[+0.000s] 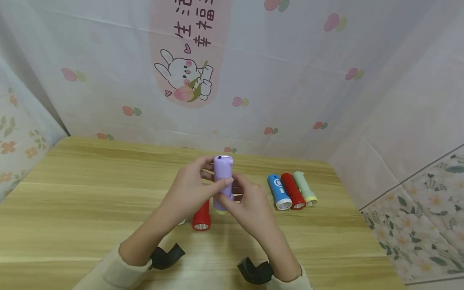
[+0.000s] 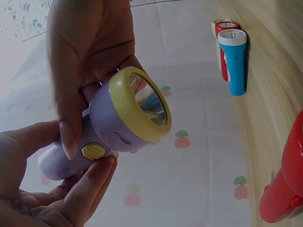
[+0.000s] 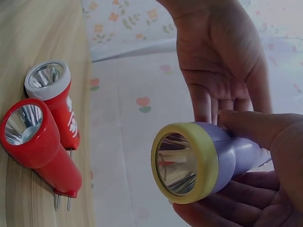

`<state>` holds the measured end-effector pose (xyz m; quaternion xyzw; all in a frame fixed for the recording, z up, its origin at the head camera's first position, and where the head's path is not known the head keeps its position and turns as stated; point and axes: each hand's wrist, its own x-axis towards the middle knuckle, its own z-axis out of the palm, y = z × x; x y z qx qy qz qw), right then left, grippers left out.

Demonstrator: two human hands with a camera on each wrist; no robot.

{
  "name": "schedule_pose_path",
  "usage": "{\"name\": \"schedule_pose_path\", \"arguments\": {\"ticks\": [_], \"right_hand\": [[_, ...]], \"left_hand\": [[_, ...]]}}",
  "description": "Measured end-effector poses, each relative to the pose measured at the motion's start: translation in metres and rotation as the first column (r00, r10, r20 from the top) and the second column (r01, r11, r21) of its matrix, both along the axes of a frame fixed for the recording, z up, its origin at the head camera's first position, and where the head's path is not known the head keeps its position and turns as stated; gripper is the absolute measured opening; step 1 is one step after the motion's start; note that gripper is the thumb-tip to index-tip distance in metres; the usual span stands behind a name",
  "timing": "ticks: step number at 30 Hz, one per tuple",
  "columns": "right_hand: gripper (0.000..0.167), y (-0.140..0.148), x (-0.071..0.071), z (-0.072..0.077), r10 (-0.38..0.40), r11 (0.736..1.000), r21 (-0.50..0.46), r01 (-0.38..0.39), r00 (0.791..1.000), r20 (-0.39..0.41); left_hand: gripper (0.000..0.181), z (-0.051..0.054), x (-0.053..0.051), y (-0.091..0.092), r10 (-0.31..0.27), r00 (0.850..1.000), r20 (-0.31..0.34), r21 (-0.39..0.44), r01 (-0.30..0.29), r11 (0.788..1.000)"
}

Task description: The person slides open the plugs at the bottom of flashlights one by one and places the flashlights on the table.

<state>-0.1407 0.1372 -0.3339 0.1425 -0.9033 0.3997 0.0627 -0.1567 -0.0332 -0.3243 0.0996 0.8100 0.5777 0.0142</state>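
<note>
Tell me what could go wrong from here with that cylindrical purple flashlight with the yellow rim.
The cylindrical purple flashlight is held above the wood-grain table by the left hand and right hand; if it slips, it could knock the plain glossy red flashlight lying nearby.
Fingertips sit close to its ribbed yellow switch, so it might get flicked by accident.
That red flashlight's two metal prongs stick out, so a knock might bend them.

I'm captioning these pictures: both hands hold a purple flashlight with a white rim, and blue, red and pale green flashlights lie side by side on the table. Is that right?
Not quite: the rim of the purple flashlight is yellow, not white, as the left wrist view shows. The rest of your caption is right.
</note>
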Motion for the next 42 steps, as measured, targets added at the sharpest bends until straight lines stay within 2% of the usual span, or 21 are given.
{"name": "schedule_pose_path", "arguments": {"ticks": [5,7,11,14,18,26,33,42], "right_hand": [[0.030,0.001,-0.001,-0.001,0.012,1.000,-0.007,-0.013,0.999,-0.040],[0.031,0.001,-0.001,-0.001,0.015,1.000,-0.002,-0.015,0.998,-0.057],[0.038,0.001,0.000,0.000,0.025,0.999,0.023,-0.023,0.995,-0.101],[0.044,0.000,0.001,0.000,0.032,0.999,0.043,-0.027,0.992,-0.122],[0.047,-0.001,0.002,0.000,0.035,0.998,0.057,-0.028,0.991,-0.129],[0.049,-0.001,0.002,0.000,0.050,0.996,0.079,-0.037,0.985,-0.167],[0.045,-0.001,0.003,0.000,0.042,0.993,0.116,-0.019,0.979,-0.201],[0.037,0.000,0.005,0.002,0.073,0.980,0.201,-0.013,0.952,-0.298]], "left_hand": [[0.058,0.003,0.006,0.002,-0.003,0.999,-0.048,-0.013,0.002,1.000],[0.056,0.004,0.006,0.002,-0.011,0.999,-0.045,-0.011,0.010,1.000],[0.047,0.003,0.004,-0.002,-0.053,0.998,-0.038,0.055,0.055,0.997],[0.042,0.002,0.003,-0.007,-0.084,0.994,-0.067,0.115,0.091,0.989],[0.043,0.002,0.001,-0.010,-0.094,0.991,-0.098,0.168,0.109,0.980],[0.039,0.005,-0.002,-0.013,-0.080,0.997,0.000,0.245,0.078,0.966],[0.036,0.008,0.000,-0.015,-0.098,0.994,0.040,0.272,0.083,0.959],[0.036,0.010,0.001,-0.018,-0.130,0.988,0.085,0.316,0.097,0.944]]}}
